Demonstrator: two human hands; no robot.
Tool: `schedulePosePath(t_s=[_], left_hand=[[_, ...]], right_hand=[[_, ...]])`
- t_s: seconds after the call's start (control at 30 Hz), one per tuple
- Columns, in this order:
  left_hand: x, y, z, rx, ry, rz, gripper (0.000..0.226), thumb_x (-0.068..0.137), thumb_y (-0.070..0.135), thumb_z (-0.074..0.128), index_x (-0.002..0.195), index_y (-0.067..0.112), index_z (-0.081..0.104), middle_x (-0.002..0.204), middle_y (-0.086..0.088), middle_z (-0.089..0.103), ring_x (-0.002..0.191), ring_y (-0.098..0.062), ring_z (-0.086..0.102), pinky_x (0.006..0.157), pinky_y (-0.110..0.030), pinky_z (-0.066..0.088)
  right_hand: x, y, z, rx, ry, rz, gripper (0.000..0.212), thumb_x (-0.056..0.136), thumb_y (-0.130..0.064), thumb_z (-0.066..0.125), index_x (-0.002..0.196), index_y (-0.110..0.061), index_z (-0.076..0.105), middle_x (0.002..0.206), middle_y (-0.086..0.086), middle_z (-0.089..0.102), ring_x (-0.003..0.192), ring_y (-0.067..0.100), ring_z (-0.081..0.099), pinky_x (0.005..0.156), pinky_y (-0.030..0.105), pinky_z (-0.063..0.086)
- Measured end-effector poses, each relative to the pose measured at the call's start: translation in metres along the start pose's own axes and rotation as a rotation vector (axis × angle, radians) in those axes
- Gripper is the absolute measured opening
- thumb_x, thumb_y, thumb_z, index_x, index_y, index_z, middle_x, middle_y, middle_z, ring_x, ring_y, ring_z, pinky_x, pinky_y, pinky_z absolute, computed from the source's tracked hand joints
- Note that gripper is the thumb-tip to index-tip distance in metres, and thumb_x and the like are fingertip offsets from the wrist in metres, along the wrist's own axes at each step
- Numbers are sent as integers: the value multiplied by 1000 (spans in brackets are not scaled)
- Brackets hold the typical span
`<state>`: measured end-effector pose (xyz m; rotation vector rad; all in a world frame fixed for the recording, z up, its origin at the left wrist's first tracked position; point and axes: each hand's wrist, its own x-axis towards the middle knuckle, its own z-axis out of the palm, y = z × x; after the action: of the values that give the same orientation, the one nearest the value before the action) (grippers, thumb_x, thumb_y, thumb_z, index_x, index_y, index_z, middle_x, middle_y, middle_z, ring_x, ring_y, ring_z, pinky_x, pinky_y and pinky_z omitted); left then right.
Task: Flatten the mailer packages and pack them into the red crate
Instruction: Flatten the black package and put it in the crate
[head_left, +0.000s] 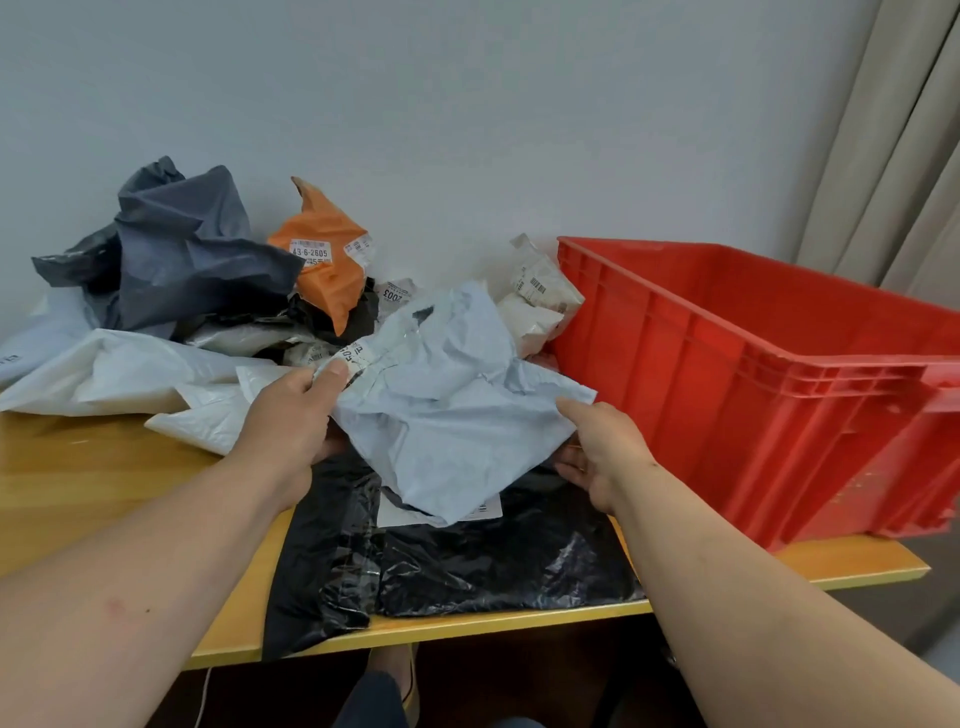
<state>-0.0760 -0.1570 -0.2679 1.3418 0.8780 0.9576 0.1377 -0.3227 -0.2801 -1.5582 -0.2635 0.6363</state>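
A crumpled pale blue mailer (447, 410) is held just above the table between both hands. My left hand (291, 415) pinches its left edge near a white label, thumb on top. My right hand (597, 447) grips its right corner, fingers underneath. Under it a black plastic mailer (467, 561) lies spread flat at the table's front edge. The red crate (753, 374) stands on the right of the table, its inside hidden from here.
A heap of crumpled mailers fills the back left: dark grey (192, 260), orange (327, 265), white (114, 374) and cream (540, 296) ones. The yellow wooden table (78, 467) meets a wall behind; a curtain (893, 156) hangs at right.
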Motion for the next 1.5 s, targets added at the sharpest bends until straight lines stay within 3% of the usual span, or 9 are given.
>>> schedulePosePath(t_s=[0.23, 0.5, 0.6, 0.73, 0.83, 1.0, 1.13, 1.3, 1.5], left_hand=[[-7, -4, -4, 4, 93, 58, 21, 99, 33, 56, 87, 19, 66, 93, -8, 70, 87, -26, 69, 69, -36, 57], [-2, -11, -16, -5, -165, -155, 24, 95, 2, 53, 115, 11, 62, 113, -13, 70, 94, -26, 67, 80, -41, 55], [-2, -1, -19, 106, -152, -138, 17, 93, 27, 60, 106, 18, 67, 114, -10, 70, 96, -22, 65, 81, -37, 52], [0, 19, -23, 220, -262, -173, 63, 80, 74, 50, 113, 24, 71, 110, 1, 73, 106, -19, 64, 90, -35, 48], [-3, 29, -16, 217, -350, -197, 73, 66, 78, 54, 114, 25, 70, 109, 1, 74, 104, -22, 67, 86, -38, 51], [-5, 22, -10, -22, -188, -181, 45, 75, 38, 78, 112, 13, 70, 107, -15, 73, 96, -35, 70, 89, -56, 53], [-2, 17, -18, -155, -34, -139, 16, 90, 24, 68, 103, 14, 68, 101, -12, 74, 88, -29, 70, 73, -43, 56], [-4, 17, -17, -226, -32, -115, 20, 92, 22, 67, 107, 10, 67, 104, -12, 73, 93, -29, 70, 76, -42, 56], [8, 25, -21, -448, 32, -185, 34, 90, 31, 69, 120, 16, 65, 108, -8, 74, 95, -30, 72, 75, -52, 57]], right_hand=[[4, 0, -6, -36, 95, -97, 16, 99, -21, 53, 113, -17, 60, 109, 6, 63, 93, 25, 63, 73, 34, 52], [-6, -12, -7, 127, -2, -149, 9, 96, -23, 62, 88, -19, 64, 98, 6, 64, 90, 23, 56, 90, 45, 52], [-9, -20, -5, 171, -103, -156, 15, 99, -19, 58, 85, -17, 61, 93, 5, 66, 87, 20, 59, 94, 44, 51], [-17, -32, -2, 205, -264, -164, 14, 102, -12, 52, 91, -12, 62, 89, 8, 71, 81, 21, 66, 79, 36, 55], [-26, -34, 2, 162, -356, -154, 12, 101, -10, 53, 94, -12, 63, 87, 8, 72, 79, 20, 68, 75, 35, 55], [-31, -27, 10, 122, -397, -139, 12, 100, -14, 56, 94, -13, 65, 87, 6, 74, 83, 20, 69, 80, 37, 56], [-24, -22, 0, 61, -229, -148, 12, 100, -24, 58, 95, -18, 68, 106, 8, 73, 103, 28, 66, 98, 46, 51], [-16, -19, -3, 76, -75, -105, 14, 99, -31, 57, 98, -20, 66, 113, 10, 69, 104, 28, 64, 98, 50, 51], [-28, -5, -3, 25, -325, 178, 41, 87, -36, 73, 122, -17, 63, 112, 7, 73, 104, 29, 69, 89, 46, 55]])
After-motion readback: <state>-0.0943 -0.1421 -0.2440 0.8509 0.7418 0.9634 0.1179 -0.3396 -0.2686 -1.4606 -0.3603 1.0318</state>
